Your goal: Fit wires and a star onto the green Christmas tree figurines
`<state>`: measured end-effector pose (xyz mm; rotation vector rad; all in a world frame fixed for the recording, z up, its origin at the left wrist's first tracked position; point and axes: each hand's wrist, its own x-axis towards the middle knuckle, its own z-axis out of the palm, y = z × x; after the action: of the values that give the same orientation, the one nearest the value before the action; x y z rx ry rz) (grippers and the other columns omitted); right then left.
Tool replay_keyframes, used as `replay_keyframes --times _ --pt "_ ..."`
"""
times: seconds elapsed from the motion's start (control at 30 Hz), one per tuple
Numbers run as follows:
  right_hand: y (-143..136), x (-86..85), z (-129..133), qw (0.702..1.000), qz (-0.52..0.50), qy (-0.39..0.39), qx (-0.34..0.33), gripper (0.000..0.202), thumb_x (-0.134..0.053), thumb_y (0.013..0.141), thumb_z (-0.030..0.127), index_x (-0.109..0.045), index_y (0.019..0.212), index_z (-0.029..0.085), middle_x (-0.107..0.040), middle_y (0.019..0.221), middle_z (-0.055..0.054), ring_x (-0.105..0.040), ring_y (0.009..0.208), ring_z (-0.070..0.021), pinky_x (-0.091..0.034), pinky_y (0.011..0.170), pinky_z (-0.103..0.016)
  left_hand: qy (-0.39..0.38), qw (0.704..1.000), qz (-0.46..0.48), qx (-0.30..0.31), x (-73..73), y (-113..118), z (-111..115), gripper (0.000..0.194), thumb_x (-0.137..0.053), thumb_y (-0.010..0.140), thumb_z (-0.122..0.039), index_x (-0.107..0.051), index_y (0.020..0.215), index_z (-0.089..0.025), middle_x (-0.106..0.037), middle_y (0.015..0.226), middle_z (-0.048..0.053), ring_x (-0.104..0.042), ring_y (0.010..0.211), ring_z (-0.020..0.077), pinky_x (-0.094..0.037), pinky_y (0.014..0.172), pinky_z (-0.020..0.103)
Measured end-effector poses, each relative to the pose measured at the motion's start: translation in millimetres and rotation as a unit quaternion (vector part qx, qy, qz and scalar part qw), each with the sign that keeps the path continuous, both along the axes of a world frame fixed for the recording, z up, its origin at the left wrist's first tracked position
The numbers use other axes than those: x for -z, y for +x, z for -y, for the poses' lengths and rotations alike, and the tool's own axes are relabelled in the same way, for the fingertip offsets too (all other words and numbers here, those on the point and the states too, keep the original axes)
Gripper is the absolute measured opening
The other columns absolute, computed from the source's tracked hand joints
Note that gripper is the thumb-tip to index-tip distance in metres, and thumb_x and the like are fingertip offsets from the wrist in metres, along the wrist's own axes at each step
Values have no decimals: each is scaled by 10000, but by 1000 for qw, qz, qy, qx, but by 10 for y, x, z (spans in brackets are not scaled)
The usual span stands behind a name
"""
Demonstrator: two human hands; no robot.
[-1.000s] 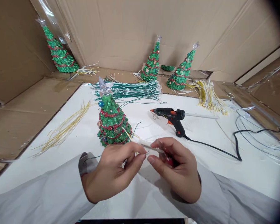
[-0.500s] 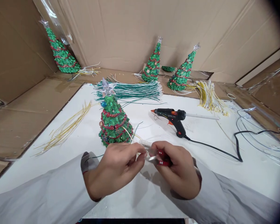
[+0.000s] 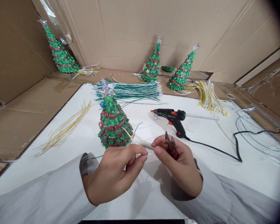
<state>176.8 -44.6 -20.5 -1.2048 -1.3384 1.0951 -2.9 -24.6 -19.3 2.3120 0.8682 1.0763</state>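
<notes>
My left hand (image 3: 121, 171) pinches a thin wire (image 3: 148, 154) between thumb and forefinger, its short bright tip sticking out. My right hand (image 3: 179, 168) holds red-handled snips (image 3: 170, 144) in its curled fingers, blades pointing up. Its thumb and forefinger also pinch a whitish tube-like piece (image 3: 146, 144). Just beyond my left hand stands a green Christmas tree figurine (image 3: 115, 124) with red garlands and a clear star on top. Pale yellow and white wires run from the tree's right side towards my hands.
A black glue gun (image 3: 171, 116) lies beyond my right hand, its cord (image 3: 214, 146) trailing right. Green wires (image 3: 130, 91) and yellow-white wires (image 3: 208, 96) lie in bundles behind. More yellow wires (image 3: 67, 126) are at left. Other trees (image 3: 151, 67) stand along the cardboard wall.
The snips have swung from pointing left at the left fingertips to pointing up in my right hand. The right thumb and forefinger now pinch the whitish piece.
</notes>
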Motion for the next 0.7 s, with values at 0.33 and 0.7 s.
replay_keyframes --times 0.33,0.7 --pt "5 11 87 991 94 93 -32 67 -604 859 225 -611 799 197 -369 489 97 -315 406 -57 -258 382 -189 53 999 -6 -10 26 -5 -7 77 -563 899 -136 -547 923 -207 -451 532 -102 -428 420 54 -339 448 186" --pt "88 37 94 911 260 318 -35 177 -529 835 64 -544 861 238 -511 518 83 -427 432 -83 -353 468 -216 92 995 -43 -4 -30 -34 1 59 -506 936 -167 -529 928 -221 -599 602 -73 -539 477 80 -407 502 210"
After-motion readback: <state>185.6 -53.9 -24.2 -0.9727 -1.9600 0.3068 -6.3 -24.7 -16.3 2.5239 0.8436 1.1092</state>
